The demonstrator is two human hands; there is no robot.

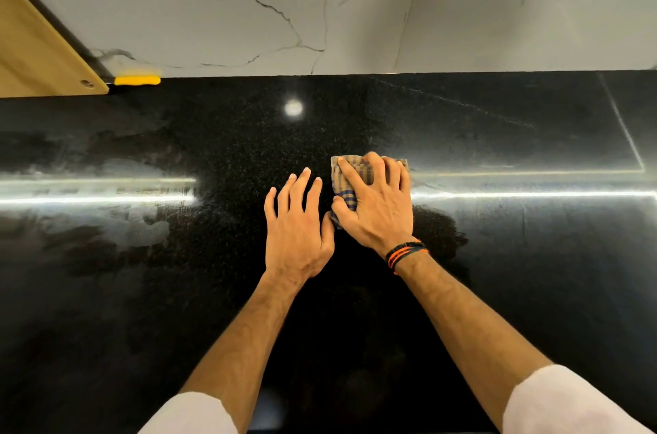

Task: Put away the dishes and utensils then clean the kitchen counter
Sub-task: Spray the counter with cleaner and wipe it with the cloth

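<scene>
1. We saw a black speckled counter [213, 291].
2. On it lay our tan cloth [350, 181], checked with blue.
3. Behind the counter stood a white, dark-veined wall [249, 6].
4. Where counter met wall sat something yellow [137, 80].

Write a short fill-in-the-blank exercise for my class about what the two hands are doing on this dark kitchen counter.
1. The right hand presses a checked ____ onto the counter.
2. The left hand lies flat and holds ____.
3. The bracelets sit on the ____ wrist.
4. A yellow object lies at the counter's back edge, against the ____.

Missing words: cloth; nothing; right; wall
</scene>
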